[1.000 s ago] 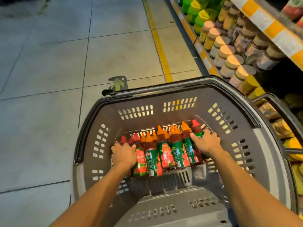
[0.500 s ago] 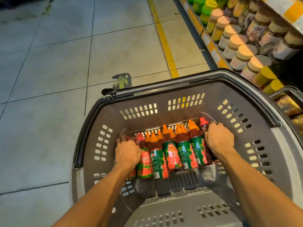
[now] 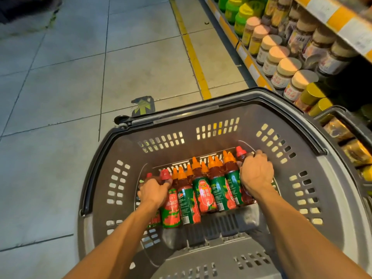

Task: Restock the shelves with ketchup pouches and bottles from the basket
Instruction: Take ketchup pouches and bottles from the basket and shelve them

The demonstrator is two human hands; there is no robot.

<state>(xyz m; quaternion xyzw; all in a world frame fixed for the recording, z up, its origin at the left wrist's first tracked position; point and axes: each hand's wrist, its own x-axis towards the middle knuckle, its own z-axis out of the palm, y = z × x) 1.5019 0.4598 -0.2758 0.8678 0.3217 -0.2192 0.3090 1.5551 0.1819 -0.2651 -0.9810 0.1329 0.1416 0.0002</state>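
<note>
A row of ketchup bottles (image 3: 205, 190) with green-red labels and orange or red caps lies at the bottom of a grey plastic basket (image 3: 314, 224). My left hand (image 3: 153, 191) grips the bottles at the row's left end, fingers curled over a red-capped one. My right hand (image 3: 256, 173) curls round the red-capped bottle at the right end. Both hands squeeze the row from its two sides. No pouches show in the basket.
Shelves (image 3: 251, 63) run along the right, stocked with jars with beige lids (image 3: 287, 72) and green-yellow containers (image 3: 241, 15); packets (image 3: 354, 152) sit lower right. A tiled floor with a yellow line (image 3: 193, 55) stretches ahead and left.
Both hands have closed in on the ends of the bottle row, fingers curling from flat to gripping. The view has shifted slightly.
</note>
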